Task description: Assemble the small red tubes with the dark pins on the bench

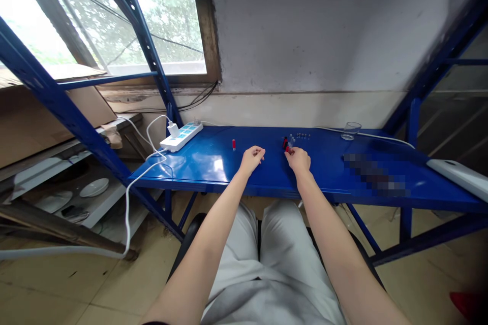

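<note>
Fingers [291, 151] of the right hand [301, 159] are drawn in narrow at the near side of a group of small parts, apparently touching a red piece [287, 149]; whether they truly grip it cannot be told. Black-and-red pieces [284, 141] and clear pieces [292, 140] stand close together there, in the back half of the blue worktop [190, 167], probably bunched to lie within one hand's reach. Beside them, towards the back edge, tiny shiny pieces [304, 135] sit in a row, spaced perhaps so each can be told apart. The left hand [251, 160] is held between the back and front edges, its fingers curled almost together; anything between them is too small to make out. A red cylinder [234, 144] stands upright alone toward the left end, likely set apart to avoid mixing with the group. The drinking glass [349, 133] by the back edge and the power strip [182, 137] at the back left corner seem placed out of the hands' way.
</note>
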